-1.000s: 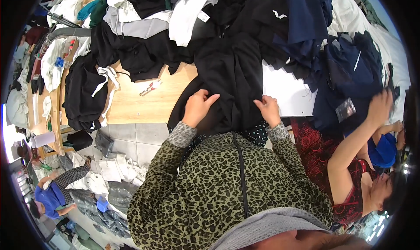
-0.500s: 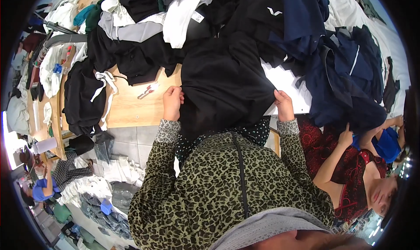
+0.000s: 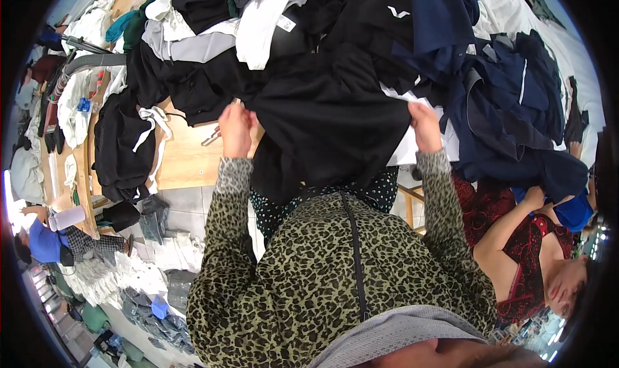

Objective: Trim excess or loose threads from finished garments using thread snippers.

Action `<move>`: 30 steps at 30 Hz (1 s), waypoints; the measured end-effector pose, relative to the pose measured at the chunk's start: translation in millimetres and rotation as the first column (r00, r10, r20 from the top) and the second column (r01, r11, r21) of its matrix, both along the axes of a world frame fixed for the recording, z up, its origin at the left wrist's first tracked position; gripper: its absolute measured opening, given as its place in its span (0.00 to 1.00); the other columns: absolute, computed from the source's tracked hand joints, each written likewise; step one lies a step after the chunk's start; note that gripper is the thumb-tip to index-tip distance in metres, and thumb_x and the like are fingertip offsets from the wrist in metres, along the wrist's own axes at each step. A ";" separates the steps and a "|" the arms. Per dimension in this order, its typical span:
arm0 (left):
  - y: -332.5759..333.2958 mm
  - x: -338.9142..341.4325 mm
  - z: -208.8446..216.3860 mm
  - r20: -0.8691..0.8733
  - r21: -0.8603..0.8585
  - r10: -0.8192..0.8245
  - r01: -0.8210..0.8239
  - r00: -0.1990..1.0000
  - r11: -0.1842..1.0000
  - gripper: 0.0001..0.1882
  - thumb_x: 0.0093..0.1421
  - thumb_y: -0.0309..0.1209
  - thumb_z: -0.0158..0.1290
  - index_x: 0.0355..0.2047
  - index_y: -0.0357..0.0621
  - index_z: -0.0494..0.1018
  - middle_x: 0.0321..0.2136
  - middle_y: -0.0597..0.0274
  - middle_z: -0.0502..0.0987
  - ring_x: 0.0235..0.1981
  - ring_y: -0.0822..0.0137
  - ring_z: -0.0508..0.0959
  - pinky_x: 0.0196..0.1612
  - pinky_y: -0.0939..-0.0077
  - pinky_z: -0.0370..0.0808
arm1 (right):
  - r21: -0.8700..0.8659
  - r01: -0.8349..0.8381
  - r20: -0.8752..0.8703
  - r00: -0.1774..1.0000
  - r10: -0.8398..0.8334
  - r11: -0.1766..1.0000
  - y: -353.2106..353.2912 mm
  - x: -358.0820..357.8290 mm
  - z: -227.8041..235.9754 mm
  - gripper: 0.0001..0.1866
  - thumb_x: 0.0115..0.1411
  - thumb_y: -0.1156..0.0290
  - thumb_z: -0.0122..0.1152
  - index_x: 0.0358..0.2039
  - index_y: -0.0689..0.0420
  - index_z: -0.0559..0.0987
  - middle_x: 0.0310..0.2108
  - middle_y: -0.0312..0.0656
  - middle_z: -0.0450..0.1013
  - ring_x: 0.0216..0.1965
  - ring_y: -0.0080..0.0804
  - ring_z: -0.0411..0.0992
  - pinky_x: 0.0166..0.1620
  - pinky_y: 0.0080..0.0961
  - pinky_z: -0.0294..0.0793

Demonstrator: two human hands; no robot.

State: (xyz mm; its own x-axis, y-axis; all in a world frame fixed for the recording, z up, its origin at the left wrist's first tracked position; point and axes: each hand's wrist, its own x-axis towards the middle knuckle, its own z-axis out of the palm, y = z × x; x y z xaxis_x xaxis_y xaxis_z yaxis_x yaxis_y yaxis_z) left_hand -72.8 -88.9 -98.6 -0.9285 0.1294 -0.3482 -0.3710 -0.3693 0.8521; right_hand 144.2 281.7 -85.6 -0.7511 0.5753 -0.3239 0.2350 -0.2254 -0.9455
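Note:
A black garment is stretched between my two hands at the table's near edge, its lower part hanging over my lap. My left hand is closed on its left side, slightly blurred. At the opposite side, my right hand pinches a corner of the same cloth. Beside my left hand, a small slim tool lies on the wooden tabletop; its kind is hard to make out. Under the cloth at the right, part of a white sheet-like surface shows.
Dark garments and a white piece are heaped along the far side. A black bundle with white cords sits at left. Navy garments pile up at right, where a person in a red-and-black patterned top handles navy cloth.
Both my hands have moved farther away across the table, lifting and spreading the black garment wider. The person at right has shifted a hand along the navy cloth.

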 end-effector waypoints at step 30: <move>10.5 97.5 9.5 -0.286 -0.626 -0.763 0.490 0.580 0.607 0.08 0.46 0.24 0.63 0.25 0.37 0.75 0.35 0.61 0.76 0.33 0.70 0.75 0.35 0.80 0.71 | 0.913 -0.002 0.033 0.997 -0.067 0.408 -75.3 78.8 -14.8 0.17 0.43 0.81 0.52 0.37 0.55 0.76 0.35 0.39 0.74 0.43 0.35 0.70 0.59 0.38 0.52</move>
State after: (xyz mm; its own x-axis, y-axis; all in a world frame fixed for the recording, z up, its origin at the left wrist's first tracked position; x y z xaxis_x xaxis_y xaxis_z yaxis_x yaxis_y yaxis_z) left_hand 24.7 -78.4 -89.1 -0.7019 0.7090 -0.0682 0.1587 0.2491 0.9554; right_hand 223.0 206.4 -100.5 -0.7264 0.5798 0.3689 0.3050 0.7530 -0.5830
